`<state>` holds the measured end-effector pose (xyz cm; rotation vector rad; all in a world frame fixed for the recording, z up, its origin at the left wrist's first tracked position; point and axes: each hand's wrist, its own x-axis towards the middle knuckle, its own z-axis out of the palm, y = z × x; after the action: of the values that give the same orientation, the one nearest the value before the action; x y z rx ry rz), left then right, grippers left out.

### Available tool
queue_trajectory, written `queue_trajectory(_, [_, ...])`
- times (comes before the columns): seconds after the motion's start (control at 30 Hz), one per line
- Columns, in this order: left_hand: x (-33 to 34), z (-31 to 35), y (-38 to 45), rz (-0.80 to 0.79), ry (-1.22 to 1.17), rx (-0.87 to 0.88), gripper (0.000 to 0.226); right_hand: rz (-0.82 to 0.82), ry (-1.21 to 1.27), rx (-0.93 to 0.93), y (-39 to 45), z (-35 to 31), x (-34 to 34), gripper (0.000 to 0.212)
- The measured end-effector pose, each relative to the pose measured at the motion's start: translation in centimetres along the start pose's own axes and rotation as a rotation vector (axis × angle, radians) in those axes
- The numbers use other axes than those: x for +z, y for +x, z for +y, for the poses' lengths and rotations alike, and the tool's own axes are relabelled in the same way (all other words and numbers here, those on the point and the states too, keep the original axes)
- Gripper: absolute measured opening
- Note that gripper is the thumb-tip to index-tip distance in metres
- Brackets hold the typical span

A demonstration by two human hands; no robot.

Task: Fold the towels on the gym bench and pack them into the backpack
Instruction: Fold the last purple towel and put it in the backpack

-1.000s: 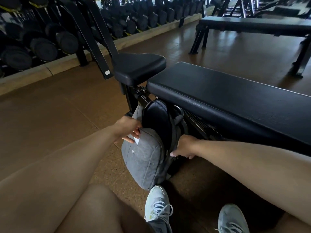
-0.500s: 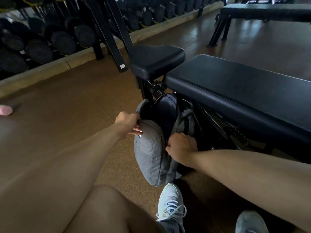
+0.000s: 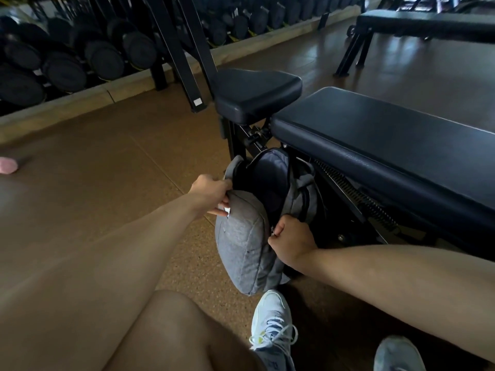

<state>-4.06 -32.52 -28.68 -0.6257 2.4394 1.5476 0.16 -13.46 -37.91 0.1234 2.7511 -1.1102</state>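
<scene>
Backpack mouth open, bench frame close behind

The backpack (image 3: 249,245) gapes upward; the gym bench (image 3: 388,140) overhangs its far side, bare floor (image 3: 112,167) left.

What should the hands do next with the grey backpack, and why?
Probably keep pulling the zipper along. The right hand pinches something small at the zip edge of the grey fabric backpack, likely the pull, while the left hand grips the front flap. The top gapes open, showing a dark inside. No towels lie on the black padded gym bench, so packing looks finished.
</scene>
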Motion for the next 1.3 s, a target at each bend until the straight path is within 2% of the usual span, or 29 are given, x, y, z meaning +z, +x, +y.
queue_trajectory(0.07, [-0.2, -0.1, -0.1, -0.014, 0.01, -0.004, 0.023, -0.016, -0.056, -0.021, 0.0, 0.1, -0.6, 0.025])
queue_trajectory(0.17, [-0.1, -0.1, -0.3, -0.033, 0.03, 0.004, 0.019, -0.094, 0.129, 0.025, -0.4, 0.0, -0.8, 0.02])
queue_trajectory(0.23, [0.2, 0.1, -0.5, -0.041, 0.051, 0.013, 0.017, -0.173, 0.263, 0.097, -0.7, -0.1, -0.4, 0.023])
queue_trajectory(0.3, [0.4, 0.3, -0.8, -0.053, 0.061, 0.012, 0.017, -0.173, 0.294, 0.142, -0.9, -0.2, -0.1, 0.028])
queue_trajectory(0.47, [0.4, 0.4, -1.2, -0.084, 0.054, -0.024, 0.019, -0.013, 0.134, 0.08, -0.5, 0.1, 0.8, 0.026])
queue_trajectory(0.63, [0.1, 0.1, -1.1, -0.093, 0.081, -0.021, 0.019, 0.011, 0.049, 0.034, 0.1, 0.6, 0.3, 0.032])
queue_trajectory(0.73, [0.0, 0.1, -1.1, -0.079, 0.102, -0.014, 0.019, -0.012, -0.01, -0.026, 0.2, 0.6, -0.7, 0.024])
queue_trajectory(0.87, [0.0, 0.2, -1.2, -0.086, 0.13, -0.002, 0.018, -0.114, -0.247, -0.228, -0.4, 0.3, -3.0, 0.004])
queue_trajectory(0.97, [0.1, 0.3, -1.5, -0.099, 0.142, 0.009, 0.018, -0.173, -0.567, -0.427, -0.6, -0.2, -4.3, 0.015])
queue_trajectory(1.03, [0.2, 0.5, -1.7, -0.115, 0.14, 0.008, 0.018, -0.162, -0.708, -0.491, -0.5, -0.6, -4.5, 0.017])
queue_trajectory(1.3, [0.3, 0.5, -1.8, -0.126, 0.152, 0.018, 0.019, -0.169, -1.053, -0.712, -0.6, -1.0, -5.3, 0.027])
